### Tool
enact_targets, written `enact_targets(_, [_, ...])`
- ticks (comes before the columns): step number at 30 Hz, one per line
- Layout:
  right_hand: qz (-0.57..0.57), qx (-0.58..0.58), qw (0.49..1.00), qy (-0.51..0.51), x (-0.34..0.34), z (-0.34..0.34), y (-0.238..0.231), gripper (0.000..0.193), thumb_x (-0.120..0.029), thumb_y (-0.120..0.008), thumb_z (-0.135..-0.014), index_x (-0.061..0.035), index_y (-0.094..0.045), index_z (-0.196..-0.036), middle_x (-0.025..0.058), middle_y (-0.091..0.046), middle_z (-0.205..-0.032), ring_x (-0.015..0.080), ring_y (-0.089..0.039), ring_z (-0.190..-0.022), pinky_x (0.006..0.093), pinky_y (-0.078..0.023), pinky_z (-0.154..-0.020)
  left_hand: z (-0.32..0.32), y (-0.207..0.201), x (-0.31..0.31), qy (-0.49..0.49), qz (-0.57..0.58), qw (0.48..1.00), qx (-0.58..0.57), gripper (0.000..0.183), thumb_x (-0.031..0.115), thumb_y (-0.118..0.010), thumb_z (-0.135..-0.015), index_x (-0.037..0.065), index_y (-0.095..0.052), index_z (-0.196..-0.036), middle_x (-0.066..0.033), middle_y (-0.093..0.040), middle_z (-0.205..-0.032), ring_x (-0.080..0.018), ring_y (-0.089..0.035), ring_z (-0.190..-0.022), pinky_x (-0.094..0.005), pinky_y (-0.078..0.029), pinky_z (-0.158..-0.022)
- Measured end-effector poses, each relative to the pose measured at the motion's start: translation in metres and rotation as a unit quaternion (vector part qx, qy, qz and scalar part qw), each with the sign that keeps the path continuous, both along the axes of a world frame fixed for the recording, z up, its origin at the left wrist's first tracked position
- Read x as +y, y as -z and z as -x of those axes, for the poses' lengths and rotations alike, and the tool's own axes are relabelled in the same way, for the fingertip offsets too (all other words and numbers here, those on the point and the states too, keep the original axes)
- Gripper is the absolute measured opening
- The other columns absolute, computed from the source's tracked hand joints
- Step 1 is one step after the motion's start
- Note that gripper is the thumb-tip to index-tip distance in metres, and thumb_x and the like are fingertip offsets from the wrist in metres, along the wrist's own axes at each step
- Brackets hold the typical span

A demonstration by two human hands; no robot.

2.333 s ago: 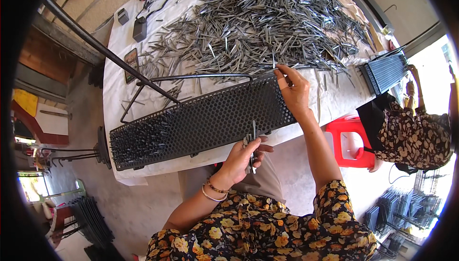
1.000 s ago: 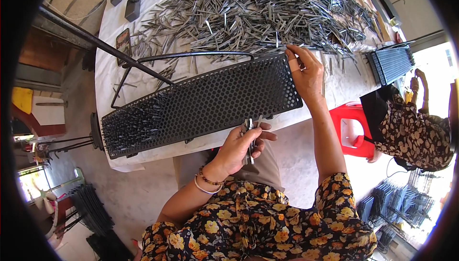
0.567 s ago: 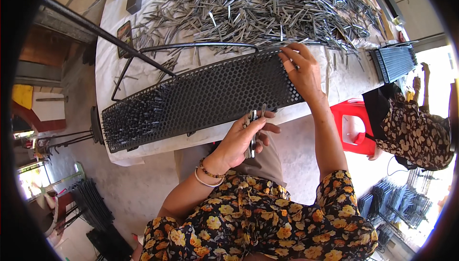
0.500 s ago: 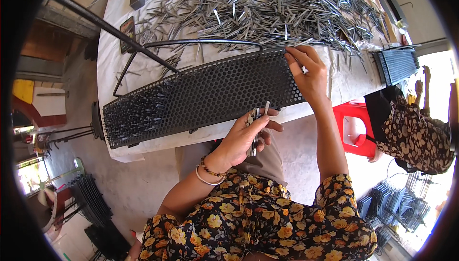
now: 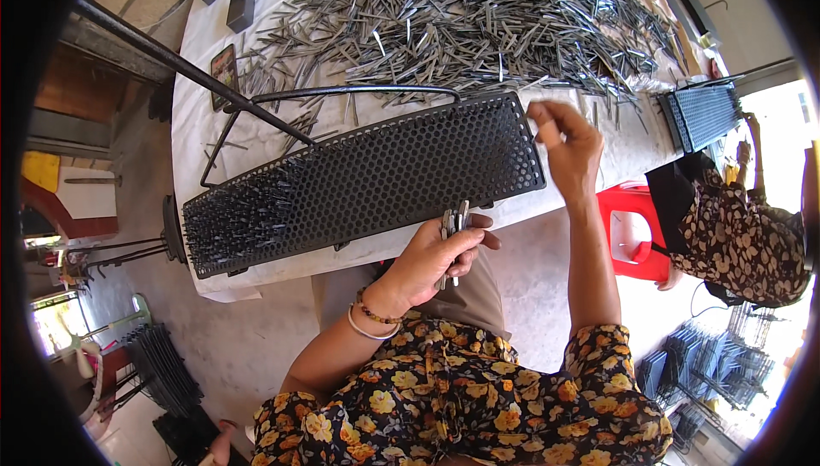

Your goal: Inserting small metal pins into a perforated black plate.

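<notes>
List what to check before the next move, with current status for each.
1. Left hand gripping the held strips: ok.
2. Right hand holding a strip: cannot tell, fingertips blurred.
3. Strips across the whole panel: not ok, the dense cluster covers only its left end.
4. More strips in reserve: ok, a large pile lies beyond the panel.
5. Phone clear of the panel: ok, it lies apart, toward the left of the table.

Black perforated panel (image 5: 384, 163), left end bristling; metal strips (image 5: 464, 212) bunched.
</notes>
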State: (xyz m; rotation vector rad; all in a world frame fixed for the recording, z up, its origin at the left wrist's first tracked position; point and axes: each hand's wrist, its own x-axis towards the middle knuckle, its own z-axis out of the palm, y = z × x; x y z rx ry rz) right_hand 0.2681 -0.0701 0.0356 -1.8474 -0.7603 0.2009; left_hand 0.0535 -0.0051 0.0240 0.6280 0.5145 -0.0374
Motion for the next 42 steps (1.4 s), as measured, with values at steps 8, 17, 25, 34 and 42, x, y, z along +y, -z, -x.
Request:
enact_targets(8, [-0.056, -0.17, 0.984, -0.003, 0.029, -0.029, 0.019, 0.013, -0.01, -0.068, -0.082, -0.0001, -0.067, -0.091, 0.0066, -0.065, -0.077, 0.0113, -0.056, -0.059, 0.0238, -0.044, -0.054, -0.006, 0.0, 0.002, -0.001, 0.049, 0.998, 0.025, 0.024, 0.019, -0.052, -0.092, -0.002, -0.06, -0.101, -0.0074, -0.061, -0.095, -0.0071, -0.048, -0.066, -0.0201, -0.043, -0.057])
enact_targets(17, [-0.017, -0.286, 0.957, -0.037, 0.031, -0.025, 0.032, 0.009, -0.007, -0.069, -0.078, -0.0047, -0.069, -0.086, 0.008, -0.064, -0.083, 0.0231, -0.06, -0.062, 0.0316, -0.048, -0.057, 0.0, 0.005, -0.001, 0.012, 0.07, 0.997, 0.034, 0.022, 0.02, -0.054, -0.092, 0.001, -0.059, -0.102, 0.002, -0.051, -0.076, -0.0044, -0.042, -0.057, -0.0195, -0.037, -0.051])
enact_targets(25, [-0.045, -0.209, 0.977, -0.024, 0.017, 0.001, 0.01, 0.012, -0.013, -0.068, -0.081, -0.0019, -0.068, -0.085, 0.0095, -0.063, -0.086, 0.0212, -0.061, -0.07, 0.0327, -0.048, -0.062, -0.003, -0.004, 0.0, -0.019, 0.006, 1.0, 0.0, 0.025, 0.018, -0.053, -0.093, -0.001, -0.057, -0.108, -0.0013, -0.057, -0.086, -0.0064, -0.051, -0.07, -0.0208, -0.043, -0.057])
enact_targets(34, [0.057, 0.168, 0.946, -0.272, -0.013, 0.055, -0.003, 0.019, -0.015, -0.067, -0.084, 0.0044, -0.066, -0.085, 0.0046, -0.061, -0.075, 0.0077, -0.056, -0.065, 0.0224, -0.044, -0.056, -0.003, -0.006, -0.001, -0.02, -0.044, 0.999, -0.017, 0.029, 0.024, -0.049, -0.096, 0.001, -0.056, -0.112, -0.0086, -0.063, -0.097, -0.0148, -0.061, -0.085, -0.0288, -0.052, -0.071])
enact_targets(42, [0.006, 0.274, 0.95, -0.148, -0.017, 0.026, -0.008, 0.022, -0.018, -0.062, -0.088, 0.0021, -0.068, -0.092, 0.0047, -0.065, -0.075, 0.0061, -0.052, -0.057, 0.0207, -0.043, -0.054, -0.016, -0.007, 0.005, -0.054, -0.034, 0.998, -0.007, 0.037, 0.03, -0.048, -0.095, -0.001, -0.053, -0.116, -0.0134, -0.064, -0.101, -0.0184, -0.062, -0.087, -0.0319, -0.052, -0.071])
